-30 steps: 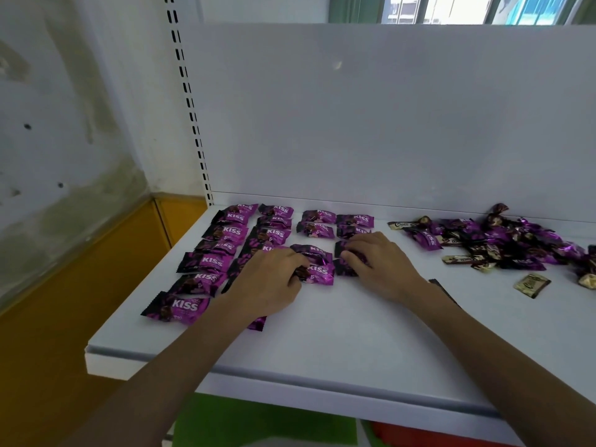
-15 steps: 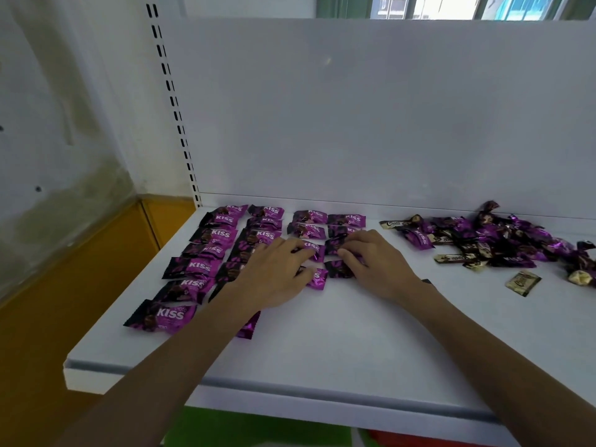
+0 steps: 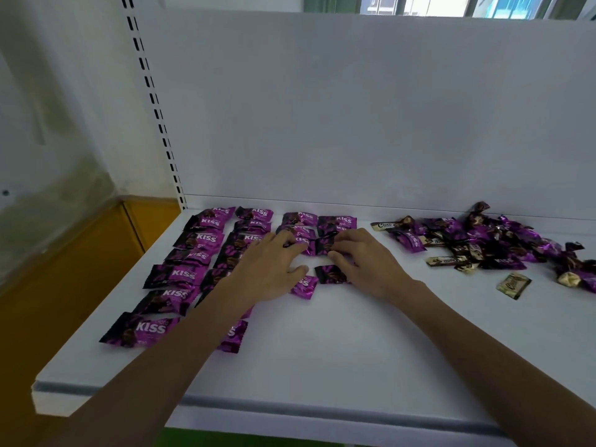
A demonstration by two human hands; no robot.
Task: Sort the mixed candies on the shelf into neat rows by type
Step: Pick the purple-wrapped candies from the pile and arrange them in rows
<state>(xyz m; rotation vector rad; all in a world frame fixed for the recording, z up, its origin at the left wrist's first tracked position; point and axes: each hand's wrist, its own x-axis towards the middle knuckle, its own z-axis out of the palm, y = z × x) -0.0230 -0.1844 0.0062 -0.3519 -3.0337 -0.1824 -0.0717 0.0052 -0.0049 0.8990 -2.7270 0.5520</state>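
The purple KISS candies [image 3: 206, 275] are laid in rows on the white shelf [image 3: 322, 356], over at the 9 o'clock side. Two long rows are made, and two short rows are started beside them, toward 3 o'clock. The left hand [image 3: 271, 269] is laid flat on the third row, with its fingers spread and pressed on the wrappers. The right hand [image 3: 364, 262] is set on the fourth row, with bent fingertips on a dark-ended candy [image 3: 324, 246]; it cannot be told if that candy is pinched or only pushed. A front candy [image 3: 332, 274] is seen just below those fingertips, at 6 o'clock. Since a second ago both hands have been kept on these same two rows, and the fingers have been slid a little toward 12 o'clock. So the short rows are likely being pushed straight, and no new candy has been fetched. The mixed pile [image 3: 500, 243] at 3 o'clock is not yet sorted, so much work is left. One gold candy [image 3: 514, 285] is left alone near the pile. The white back panel [image 3: 354, 108] is seen at 12 o'clock.
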